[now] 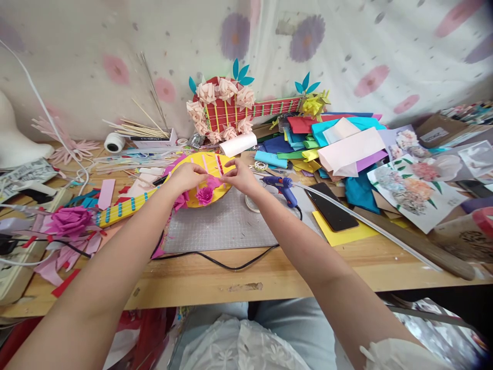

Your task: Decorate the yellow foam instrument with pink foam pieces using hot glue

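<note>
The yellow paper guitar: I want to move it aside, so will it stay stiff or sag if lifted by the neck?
The yellow paper guitar is probably light and may sag, as its thin neck carries a wide round body. The magenta paper flowers on it would likely crush if gripped.

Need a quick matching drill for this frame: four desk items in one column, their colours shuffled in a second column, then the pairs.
Things:
1. glue gun
2. phone
3. paper guitar under the hands
4. paper rose at far left

Colours:
A. magenta
B. yellow
C. blue
D. black

Pairs: 1-C, 2-D, 3-B, 4-A
</note>
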The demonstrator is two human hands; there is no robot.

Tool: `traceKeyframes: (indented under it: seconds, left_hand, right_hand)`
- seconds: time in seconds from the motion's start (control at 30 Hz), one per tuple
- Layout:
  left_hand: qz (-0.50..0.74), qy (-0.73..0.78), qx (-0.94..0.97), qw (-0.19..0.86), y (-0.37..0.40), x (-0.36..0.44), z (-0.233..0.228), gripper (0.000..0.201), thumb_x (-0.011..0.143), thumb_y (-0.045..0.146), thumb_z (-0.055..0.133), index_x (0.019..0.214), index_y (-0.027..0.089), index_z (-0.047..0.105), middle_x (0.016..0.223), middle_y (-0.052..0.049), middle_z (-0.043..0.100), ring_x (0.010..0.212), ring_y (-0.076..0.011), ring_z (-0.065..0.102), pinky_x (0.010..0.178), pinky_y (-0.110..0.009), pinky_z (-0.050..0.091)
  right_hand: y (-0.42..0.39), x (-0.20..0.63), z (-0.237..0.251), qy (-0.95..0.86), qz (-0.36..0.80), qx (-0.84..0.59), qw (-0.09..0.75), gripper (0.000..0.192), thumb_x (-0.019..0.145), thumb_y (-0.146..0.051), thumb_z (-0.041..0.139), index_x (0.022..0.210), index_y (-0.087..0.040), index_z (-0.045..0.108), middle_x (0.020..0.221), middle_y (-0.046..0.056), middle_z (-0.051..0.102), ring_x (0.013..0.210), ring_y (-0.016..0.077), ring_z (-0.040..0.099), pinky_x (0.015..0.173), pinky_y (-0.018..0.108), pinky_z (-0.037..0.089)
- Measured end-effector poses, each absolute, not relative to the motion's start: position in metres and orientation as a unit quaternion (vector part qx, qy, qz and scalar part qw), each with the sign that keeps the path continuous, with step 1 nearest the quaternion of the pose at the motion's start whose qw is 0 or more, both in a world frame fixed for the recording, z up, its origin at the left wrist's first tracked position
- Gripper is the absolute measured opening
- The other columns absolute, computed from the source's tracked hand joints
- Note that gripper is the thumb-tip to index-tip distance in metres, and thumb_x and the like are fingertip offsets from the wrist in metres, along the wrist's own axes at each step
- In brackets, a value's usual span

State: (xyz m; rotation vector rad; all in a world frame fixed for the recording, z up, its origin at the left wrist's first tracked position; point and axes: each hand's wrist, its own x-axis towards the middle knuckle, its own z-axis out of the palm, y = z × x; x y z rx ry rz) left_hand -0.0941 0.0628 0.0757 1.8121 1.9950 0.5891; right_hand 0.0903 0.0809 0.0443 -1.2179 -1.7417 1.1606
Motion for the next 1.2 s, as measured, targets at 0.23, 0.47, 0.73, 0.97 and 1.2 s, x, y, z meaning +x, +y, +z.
traceKeyframes:
  seconds: [0.23,0.47,0.73,0.97,1.2]
  left_hand:
    - [0.315,0.632,0.673,0.223,0.049,-0.077,0.09,0.031,0.068,0.033,0.066,0.095,0.018,0.065,0.101,-0.007,0.068,0.086,-0.0194,0.063,0.082,-0.033,0.048]
    - [0.286,0.583,0.681,0.339,0.045,-0.065,0.088,0.018,0.058,0.027,0.071,0.072,0.018,0.065,0.073,-0.003,0.069,0.071,-0.0185,0.064,0.069,-0.031,0.05]
    - [0.401,0.611,0.609,0.308,0.03,-0.047,0.078,0.02,0.063,0.026,0.07,0.08,0.018,0.063,0.08,-0.003,0.068,0.068,-0.0143,0.062,0.061,-0.027,0.05]
    - [0.465,0.541,0.583,0.389,-0.003,-0.002,0.039,0.017,0.072,0.028,0.062,0.086,0.019,0.061,0.083,-0.003,0.067,0.07,-0.0135,0.062,0.062,-0.026,0.05]
    - [0.43,0.547,0.628,0.347,0.001,0.007,0.02,0.009,0.071,0.018,0.061,0.08,0.019,0.062,0.081,-0.003,0.067,0.077,-0.0146,0.062,0.077,-0.03,0.048]
  right_hand:
    - [0.079,0.09,0.045,-0.679,0.439,-0.464,0.362,0.038,0.065,-0.022,0.071,0.092,-0.023,0.044,0.069,-0.006,0.066,0.071,0.0152,0.066,0.071,0.03,0.05]
    - [0.07,0.096,0.055,-0.697,0.455,-0.429,0.351,0.036,0.065,-0.018,0.069,0.092,-0.022,0.045,0.067,-0.007,0.064,0.067,0.0132,0.064,0.068,0.027,0.047]
    - [0.048,0.14,0.049,-0.686,0.495,-0.417,0.332,0.025,0.064,-0.024,0.066,0.083,-0.019,0.051,0.065,-0.006,0.057,0.061,0.0094,0.055,0.06,0.022,0.041]
    - [0.022,0.24,0.051,-0.709,0.492,-0.502,0.05,0.036,0.068,-0.054,0.062,0.066,-0.019,0.053,0.056,-0.003,0.053,0.047,0.0074,0.042,0.049,0.023,0.033]
    - [0.043,0.272,0.034,-0.692,0.194,-0.68,0.143,0.041,0.068,-0.06,0.061,0.075,-0.02,0.061,0.068,0.002,0.06,0.063,0.0156,0.052,0.055,0.027,0.036]
